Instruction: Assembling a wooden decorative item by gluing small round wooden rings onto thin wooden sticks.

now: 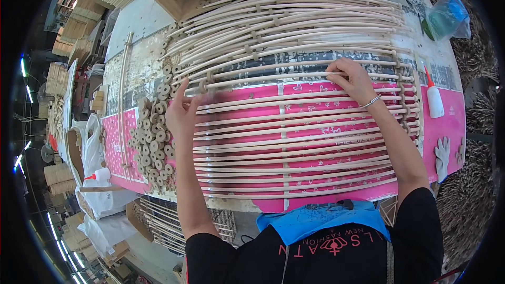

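Long cane rods (294,142) lie side by side across worktable (138,21), running left to right, spaced by small blocks. Left hand (181,113) at rods' left ends; right hand (353,80) on rods right of centre, farther back. Heap of wooden rings (152,137) left of rods, just beside left hand. Glue bottle (434,97) right of rods. Plastic bag (447,16) far right corner. Second glue bottle (99,174) near left edge. Glove (442,155) off right edge.

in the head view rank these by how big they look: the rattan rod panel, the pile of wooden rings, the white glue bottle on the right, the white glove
1. rattan rod panel
2. pile of wooden rings
3 and 4. white glue bottle and white glove: they look about alike, and the fisheye rim distorts both, so no ranking.
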`<state>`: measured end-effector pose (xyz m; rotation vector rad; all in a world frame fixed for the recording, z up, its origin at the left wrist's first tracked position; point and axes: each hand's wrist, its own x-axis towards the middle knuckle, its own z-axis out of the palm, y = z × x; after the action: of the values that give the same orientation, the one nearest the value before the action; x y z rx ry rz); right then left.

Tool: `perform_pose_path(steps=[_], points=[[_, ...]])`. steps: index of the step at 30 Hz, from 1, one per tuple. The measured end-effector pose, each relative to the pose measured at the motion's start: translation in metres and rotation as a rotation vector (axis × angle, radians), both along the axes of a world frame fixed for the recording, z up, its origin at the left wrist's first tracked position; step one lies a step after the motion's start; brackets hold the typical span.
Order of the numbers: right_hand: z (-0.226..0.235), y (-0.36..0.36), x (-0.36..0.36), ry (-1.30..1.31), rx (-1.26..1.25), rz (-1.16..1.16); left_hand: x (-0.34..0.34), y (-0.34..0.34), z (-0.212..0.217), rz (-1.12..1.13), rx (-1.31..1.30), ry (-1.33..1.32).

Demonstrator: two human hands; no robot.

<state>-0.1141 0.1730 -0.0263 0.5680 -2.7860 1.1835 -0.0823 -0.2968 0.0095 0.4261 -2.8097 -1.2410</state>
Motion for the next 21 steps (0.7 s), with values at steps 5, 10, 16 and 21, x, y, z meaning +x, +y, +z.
perform_pose_path(steps=[5, 10, 16, 21], points=[[-0.001, 0.000, 0.000, -0.025, 0.030, 0.001, -0.003, 0.004, 0.005, -0.272, -0.666, 0.403], [0.000, -0.004, 0.001, 0.008, 0.018, 0.011, -0.008, 0.003, -0.005, -0.358, -0.686, 0.404], [0.001, -0.001, -0.002, 0.130, 0.145, 0.023, -0.013, 0.008, -0.014, -0.390, -0.669, 0.419], [0.000, -0.009, -0.002, 0.207, 0.186, 0.009, -0.008, 0.007, -0.018, -0.350, -0.674, 0.416]])
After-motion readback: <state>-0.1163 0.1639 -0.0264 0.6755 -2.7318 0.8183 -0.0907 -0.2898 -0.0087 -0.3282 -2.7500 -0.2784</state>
